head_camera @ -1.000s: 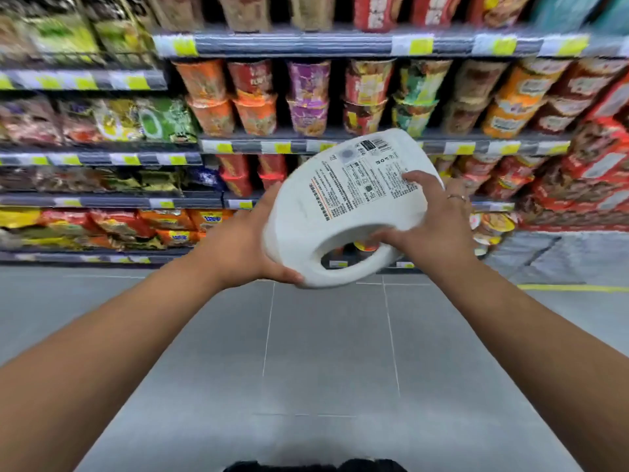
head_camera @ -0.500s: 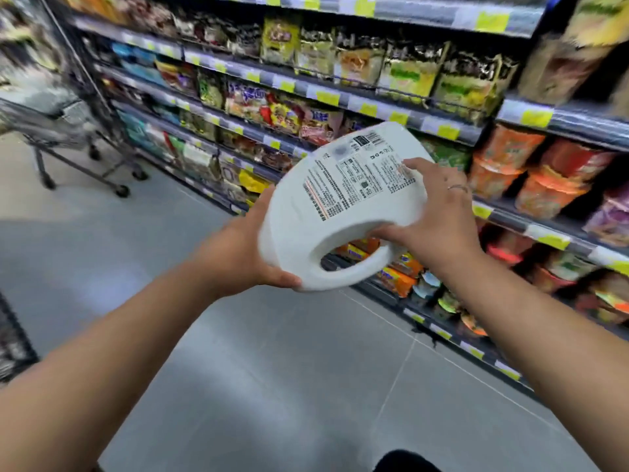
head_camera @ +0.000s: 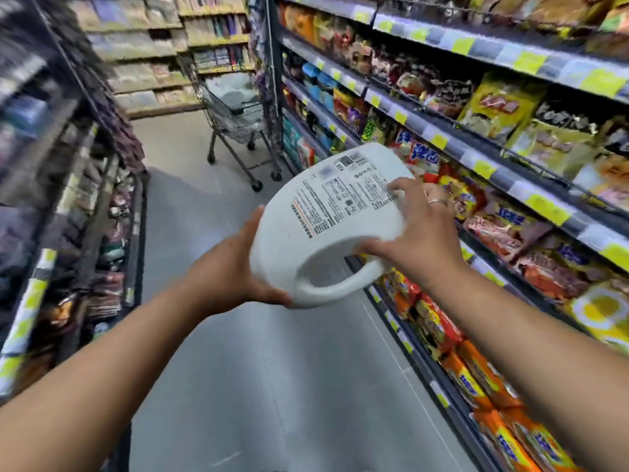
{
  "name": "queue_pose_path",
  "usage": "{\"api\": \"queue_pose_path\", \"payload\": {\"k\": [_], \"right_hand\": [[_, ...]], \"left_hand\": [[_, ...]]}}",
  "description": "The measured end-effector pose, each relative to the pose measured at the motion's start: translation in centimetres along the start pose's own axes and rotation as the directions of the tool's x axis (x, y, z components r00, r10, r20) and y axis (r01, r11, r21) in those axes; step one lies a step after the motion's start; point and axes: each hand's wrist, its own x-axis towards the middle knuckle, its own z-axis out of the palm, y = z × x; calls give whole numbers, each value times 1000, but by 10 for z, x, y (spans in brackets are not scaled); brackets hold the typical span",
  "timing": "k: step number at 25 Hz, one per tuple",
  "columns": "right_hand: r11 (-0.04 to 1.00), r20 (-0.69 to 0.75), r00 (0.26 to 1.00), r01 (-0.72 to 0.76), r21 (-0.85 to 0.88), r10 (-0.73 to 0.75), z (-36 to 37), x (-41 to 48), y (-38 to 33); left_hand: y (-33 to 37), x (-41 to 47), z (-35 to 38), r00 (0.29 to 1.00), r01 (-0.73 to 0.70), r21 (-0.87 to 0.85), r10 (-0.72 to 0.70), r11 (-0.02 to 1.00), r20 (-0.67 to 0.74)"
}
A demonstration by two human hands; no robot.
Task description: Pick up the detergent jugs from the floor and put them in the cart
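- My left hand (head_camera: pixel 238 267) is under the near end of the white detergent jug (head_camera: pixel 326 226). My palm cups its side and my thumb presses just below the handle loop (head_camera: pixel 335 284).
- My right hand (head_camera: pixel 422 233) is on the other side of the jug. My fingers are spread wide and lie flat on the printed label (head_camera: pixel 343 195), and my thumb rests at the top of the handle.
- So both hands are closed around the jug, one on each side, and it sits between them.
- There is a ring (head_camera: pixel 437 201) on one finger of my right hand.
- The jug is up in the air in front of me, above the floor (head_camera: pixel 272 386). It is tipped over, with the handle toward me and the label facing up.
- I cannot see the cap of the jug.
- The floor is grey and smooth.
- On my right there are shelves (head_camera: pixel 493 158) full of yellow, orange and red snack bags, with yellow price tags along the edges.
- On my left there are more shelves (head_camera: pixel 68 199), but they look blurry.
- The shopping cart (head_camera: pixel 238 120) stands far down the aisle, well apart from the jug and my hands. It is next to the right shelves.
- I cannot tell what is inside the cart.
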Motion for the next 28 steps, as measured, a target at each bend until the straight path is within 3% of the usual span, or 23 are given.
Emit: {"api": "queue_pose_path", "payload": {"k": [8,19,28], "right_hand": [[976,150,969,181,117,-198,165,215,-58],[983,229,964,104,150,-137,394,506,-112],[974,325,922,169,149,-209,546,780,-111]], "left_hand": [[-134,138,-90,970,197,-26,-199,980,-142],[-325,413,-233,962,243,-41,-246,969,-116],[-440,670,-293,943,262,-169,-289,950,-162]]}}
